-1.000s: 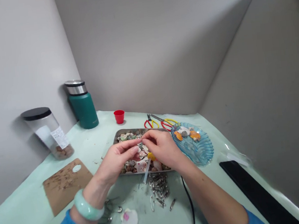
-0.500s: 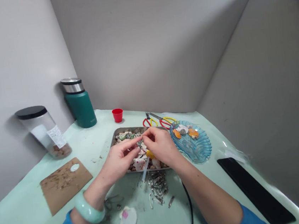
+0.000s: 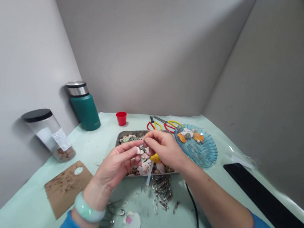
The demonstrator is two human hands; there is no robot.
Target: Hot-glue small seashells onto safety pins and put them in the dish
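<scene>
My left hand [image 3: 119, 162] is over the left part of the metal tray [image 3: 121, 133], thumb and fingers closed on a small white piece [image 3: 138, 150]. Close against its fingertips, my right hand [image 3: 165, 147] pinches something too small to make out. Under the right palm shows a yellow glue gun tip [image 3: 155, 158] with a translucent stick [image 3: 149, 175] beside it. Shells [image 3: 144, 167] fill the tray below both hands. A pile of safety pins [image 3: 162, 189] lies in front of the tray, and a white shell with a pink spot [image 3: 132, 225] lies nearer me.
Blue glass plate [image 3: 199, 154] with orange and white shells at right; scissors [image 3: 169, 123] and red cup [image 3: 121, 118] behind. Green bottle [image 3: 85, 112], lidded jar [image 3: 51, 135] and brown board [image 3: 67, 188] at left. Black strip [image 3: 258, 193] at right, black cord [image 3: 196, 211] near my right forearm.
My left hand has turned, and a small white piece now shows between its fingers. The right hand keeps its pinch near the left fingertips. The whole view has shifted slightly.
</scene>
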